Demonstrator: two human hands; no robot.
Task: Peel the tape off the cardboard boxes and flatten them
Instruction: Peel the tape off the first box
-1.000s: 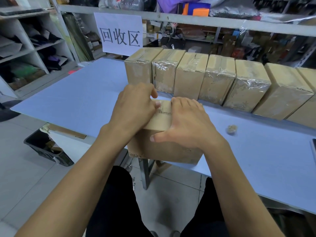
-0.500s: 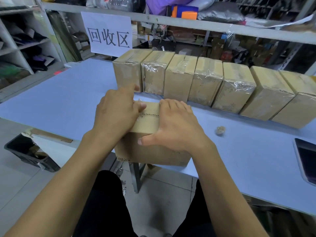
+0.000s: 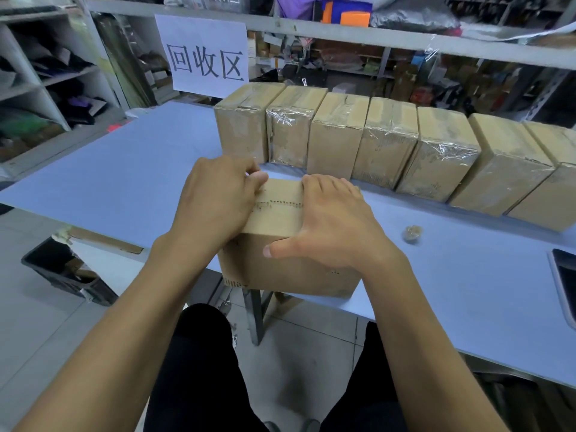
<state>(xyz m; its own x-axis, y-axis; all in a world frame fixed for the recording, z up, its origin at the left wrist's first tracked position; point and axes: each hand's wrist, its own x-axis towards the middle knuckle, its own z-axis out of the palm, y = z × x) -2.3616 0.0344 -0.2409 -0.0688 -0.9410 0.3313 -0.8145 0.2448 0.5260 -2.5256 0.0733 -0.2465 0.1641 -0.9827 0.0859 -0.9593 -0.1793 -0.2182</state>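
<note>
We can read one sign: a white sheet of paper (image 3: 204,54) hanging from the shelf rail (image 3: 343,31) behind the tabletop (image 3: 124,169), bearing three large black characters, 回收区. On the top of the near cardboard box (image 3: 277,213) we see a dotted line of small dark print, and more small marks at its lower front corner, but these are too fine for us to read. The faint print on the row of boxes (image 3: 386,145) is likewise illegible.
</note>
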